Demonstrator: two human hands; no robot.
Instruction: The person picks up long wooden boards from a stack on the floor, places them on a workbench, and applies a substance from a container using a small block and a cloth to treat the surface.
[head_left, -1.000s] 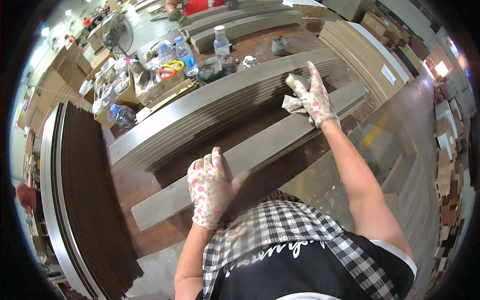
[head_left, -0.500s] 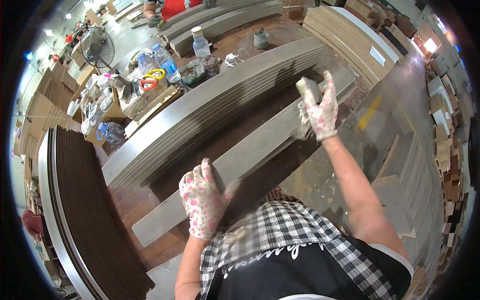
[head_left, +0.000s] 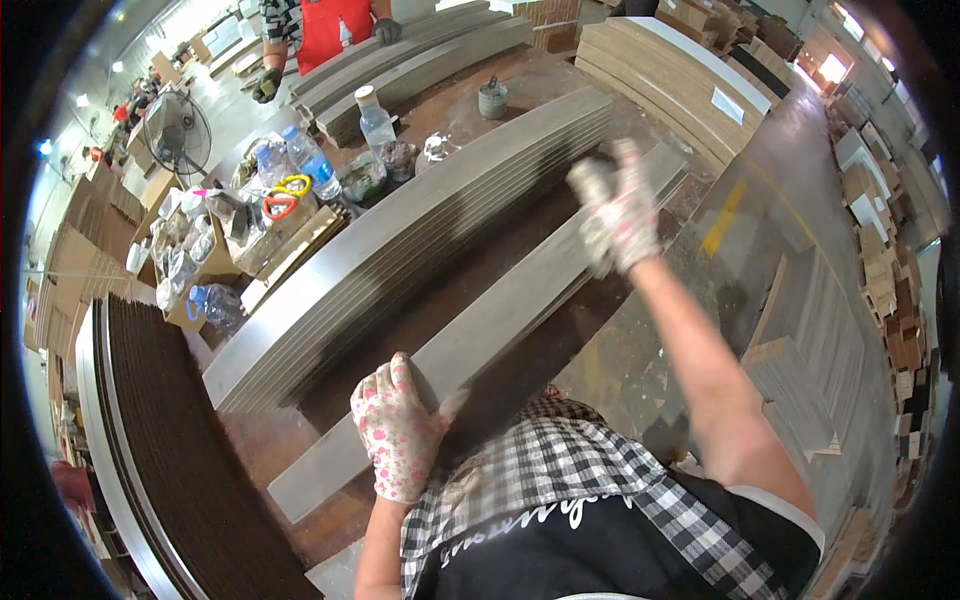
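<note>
A long grey plank (head_left: pixel 475 330) lies slantwise in front of me on the brown worktable (head_left: pixel 270 440). My left hand (head_left: pixel 396 435), in a white glove with pink spots, grips the plank toward its left end, thumb and fingers over its faces. Over the plank's far right part is my right hand (head_left: pixel 632 225), in a matching soiled glove and blurred by motion. It holds a crumpled greyish rag (head_left: pixel 597 245); the index finger points up. Behind the plank rests a stack of grey curved boards (head_left: pixel 430 230).
Bottles (head_left: pixel 312 163), scissors with red and yellow handles (head_left: pixel 285 197) and plastic bags crowd the left. A small grey pot (head_left: pixel 492 100) stands at the back. Dark boards (head_left: pixel 165 430) stand upright at left. A co-worker in a red apron (head_left: pixel 335 35) is beyond another stack. Boards (head_left: pixel 810 360) lie at right.
The view has tilted, so the table sits lower and further left and more of the co-worker shows. My right hand is slightly shifted over the plank; my left keeps its hold.
</note>
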